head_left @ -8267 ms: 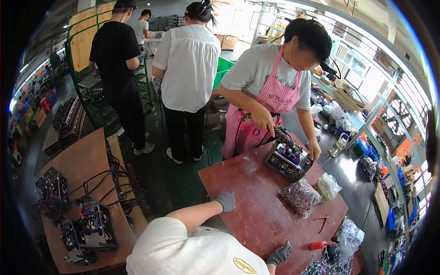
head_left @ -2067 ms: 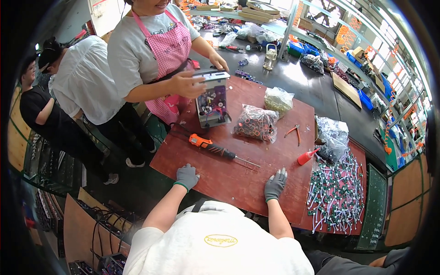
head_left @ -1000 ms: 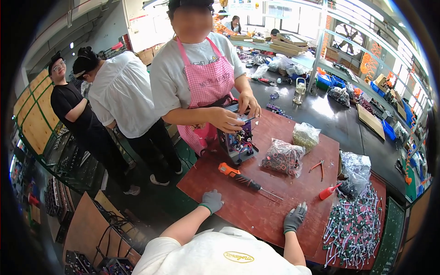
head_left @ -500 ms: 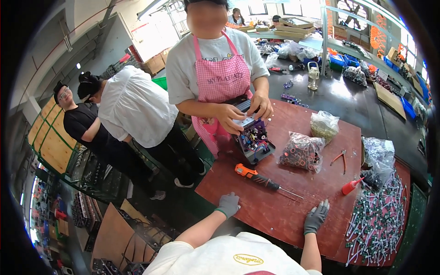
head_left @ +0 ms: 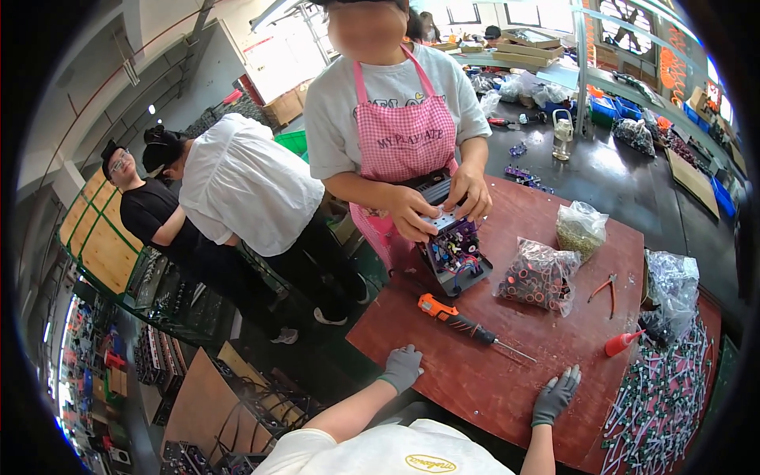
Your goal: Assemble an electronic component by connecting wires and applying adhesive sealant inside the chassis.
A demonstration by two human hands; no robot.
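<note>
The grip is two grey-gloved hands with nothing held in either: the left hand [head_left: 402,370] rests at the near left edge of the worktop [head_left: 491,389], fingers loosely bent, while the right hand [head_left: 557,396] lies palm down, fingers stretched out and away from the person. Between and beyond them is an orange-and-black electric screwdriver [head_left: 459,319], lying on its side on the reddish surface and touched by neither hand.

Its body looks stiff and fairly heavy for its size, most of the weight probably in the thick part, with the slim metal bit [head_left: 514,351] adding little. The plastic casing seems sturdy rather than fragile; if smooth, it could turn a little under a glove. The best hold would be around the black barrel [head_left: 475,329], near where it meets the orange, rather than by the bit.

The long axis runs aslant: the orange end points far and left, toward the open-sided electronic unit [head_left: 455,255] in a co-worker's hands [head_left: 473,198], and the bit points right and nearer the person, its tip just short of the right hand's fingers. A clear bag of ring-shaped parts [head_left: 538,277] sits beyond the bit.
</note>
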